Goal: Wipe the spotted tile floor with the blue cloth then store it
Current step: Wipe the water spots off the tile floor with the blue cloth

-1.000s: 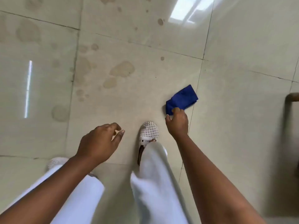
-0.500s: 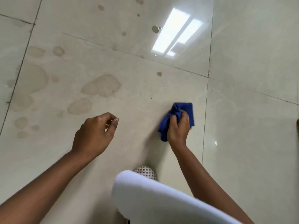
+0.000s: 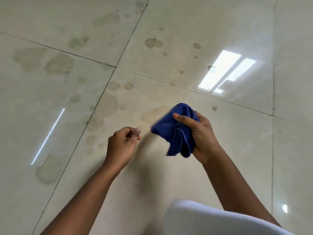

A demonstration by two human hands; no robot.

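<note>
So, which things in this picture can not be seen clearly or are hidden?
- Blue cloth, head view: its left edge is motion-blurred, and the right hand covers its right part.
- Left hand, head view: the curled fingers hide the palm; a thin pale thing at the fingertips is too small to name.
- Stain on the tile floor: partly behind the cloth.
- White trouser leg: cut off by the bottom edge.

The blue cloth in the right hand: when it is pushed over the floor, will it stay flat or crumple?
The cloth is probably floppy: it hangs in loose folds from the right hand. It will likely bunch up unless pressed flat under the palm. It seems light, since a few fingers hold it.
</note>
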